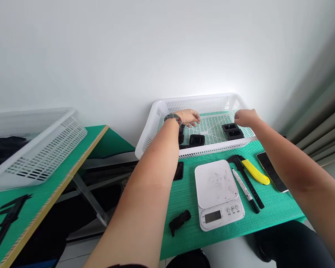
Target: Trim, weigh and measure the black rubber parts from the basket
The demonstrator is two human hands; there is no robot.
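My left hand (190, 117), with a beaded bracelet at the wrist, is over the left half of a white plastic basket (212, 149). Its fingers are loosely bent, and nothing shows between them. At the basket's right side is my right hand (245, 117), curled closed; whatever its fingers may hold is hidden. Below that hand lie black rectangular frame-like parts (232, 131) on the basket floor. Another black hollow part (197, 140) sits near the front wall, and more black pieces (181, 134) are partly hidden by my left forearm.
On the green-covered table (184, 242) are a white digital scale (218, 186), marker (245, 189), black caliper (248, 180), yellow cutter (255, 172), phone (271, 171) and small black piece (179, 221). Left, another table holds a second basket (50, 149) and caliper (11, 216). A wall stands behind.
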